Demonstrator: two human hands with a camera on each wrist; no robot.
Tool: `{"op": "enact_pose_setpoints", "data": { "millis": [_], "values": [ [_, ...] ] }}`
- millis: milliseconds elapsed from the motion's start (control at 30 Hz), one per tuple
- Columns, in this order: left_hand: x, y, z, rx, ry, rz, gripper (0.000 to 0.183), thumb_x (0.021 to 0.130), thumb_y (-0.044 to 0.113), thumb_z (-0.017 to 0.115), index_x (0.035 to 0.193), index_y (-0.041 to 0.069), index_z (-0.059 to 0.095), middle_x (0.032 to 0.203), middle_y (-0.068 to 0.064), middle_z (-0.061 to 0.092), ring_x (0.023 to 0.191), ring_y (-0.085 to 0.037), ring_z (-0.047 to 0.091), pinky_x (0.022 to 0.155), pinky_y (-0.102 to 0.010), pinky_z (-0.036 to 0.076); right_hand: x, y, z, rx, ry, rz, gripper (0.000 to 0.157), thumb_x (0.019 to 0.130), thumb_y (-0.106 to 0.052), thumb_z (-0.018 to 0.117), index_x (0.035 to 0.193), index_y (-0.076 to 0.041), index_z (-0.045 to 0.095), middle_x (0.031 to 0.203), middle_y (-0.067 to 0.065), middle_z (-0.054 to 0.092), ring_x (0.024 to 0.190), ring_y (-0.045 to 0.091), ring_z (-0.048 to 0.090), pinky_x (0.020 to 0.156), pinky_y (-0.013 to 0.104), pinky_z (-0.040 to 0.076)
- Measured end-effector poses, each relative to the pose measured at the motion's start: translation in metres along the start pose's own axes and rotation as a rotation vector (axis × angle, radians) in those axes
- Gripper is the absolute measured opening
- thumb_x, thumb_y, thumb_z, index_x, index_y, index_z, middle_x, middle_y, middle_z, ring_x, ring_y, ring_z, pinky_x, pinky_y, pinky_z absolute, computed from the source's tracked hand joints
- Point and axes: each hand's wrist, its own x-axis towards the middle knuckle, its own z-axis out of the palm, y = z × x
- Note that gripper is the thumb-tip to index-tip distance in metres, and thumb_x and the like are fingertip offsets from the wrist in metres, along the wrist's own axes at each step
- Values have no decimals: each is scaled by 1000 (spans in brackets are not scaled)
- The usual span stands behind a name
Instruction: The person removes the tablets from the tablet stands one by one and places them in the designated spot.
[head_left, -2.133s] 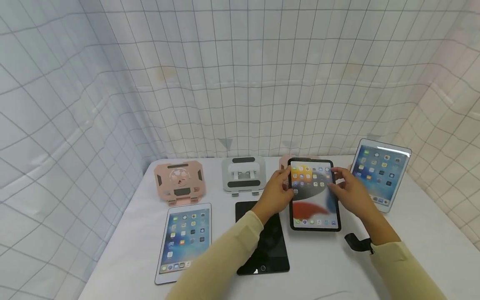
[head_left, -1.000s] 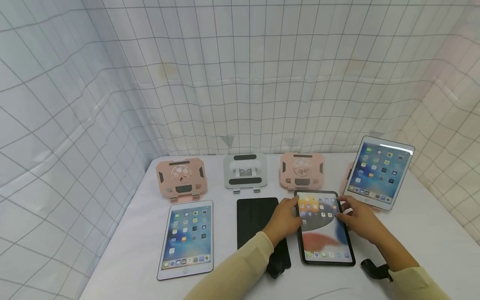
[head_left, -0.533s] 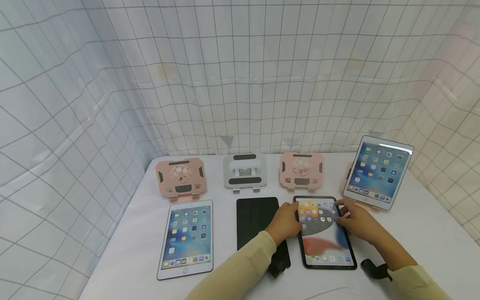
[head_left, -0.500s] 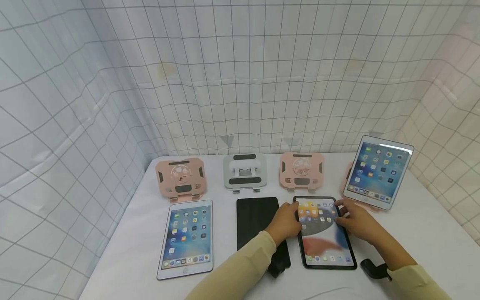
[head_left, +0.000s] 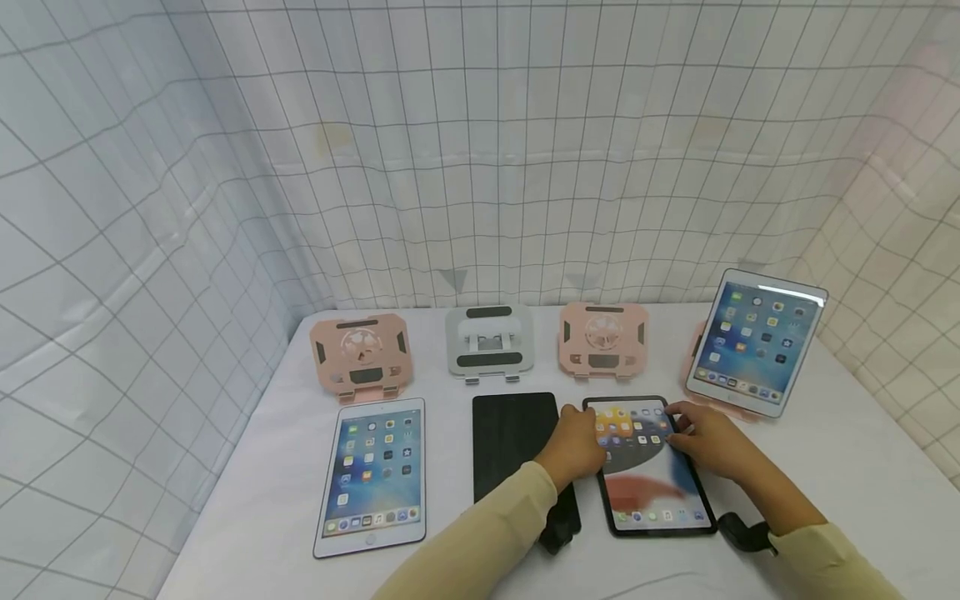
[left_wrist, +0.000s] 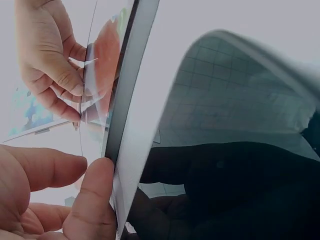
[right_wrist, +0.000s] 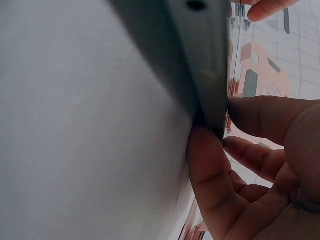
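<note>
A black-edged tablet with a lit screen lies on the white cloth, right of centre. My left hand grips its left long side near the top. In the left wrist view, fingertips meet the tablet's side edge. My right hand pinches the opposite side. The right wrist view has the thumb at the screen face and a finger under the edge. Just beyond the tablet stands a pink tablet stand. The left wrist partly covers a dark-screened tablet.
A white tablet lies at left below another pink stand. Between the pink stands is a grey stand. At far right, a white tablet leans on a stand. Grid-patterned cloth walls enclose the back and sides.
Both hands have brought the black-edged tablet down and towards the person, from in front of the pink stand onto the table. Lately its top end has shifted slightly left.
</note>
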Motion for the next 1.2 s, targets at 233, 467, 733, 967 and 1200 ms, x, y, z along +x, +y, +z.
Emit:
{"op": "enact_pose_setpoints", "data": {
  "millis": [233,467,733,967,1200],
  "values": [
    [1,2,1,-21,-10,-10,65,77,6,77,136,-6,55,113,-16,53,96,-19,52,87,-28,50,-1,1,-2,-13,-10,11,40,89,-7,67,125,9,57,99,16,64,79,22,59,62,35,52],
    [0,4,-3,-53,-24,-7,52,77,6,77,126,-5,62,103,-11,51,92,-19,50,80,-27,50,0,3,-3,-9,2,-2,39,89,-6,68,123,10,58,98,14,63,77,21,58,61,34,50],
    [-3,4,-3,-139,-9,31,46,82,12,73,125,-2,63,103,-13,56,92,-20,49,73,-30,49,-4,9,-14,50,22,-22,42,92,-9,66,128,8,56,106,18,62,80,21,60,62,33,54],
    [-5,15,-10,-225,16,7,62,86,28,69,142,9,52,125,-14,45,94,-21,54,82,-32,48,-14,26,-46,19,218,-85,40,99,-18,61,131,5,55,114,22,61,97,35,61,66,34,54],
    [8,42,-24,-221,12,171,59,92,29,62,147,15,48,141,-9,41,114,-16,51,95,-32,45,-19,38,-84,-17,367,-14,46,104,-29,52,136,3,50,121,25,57,104,42,55,66,36,47]
  ]
}}
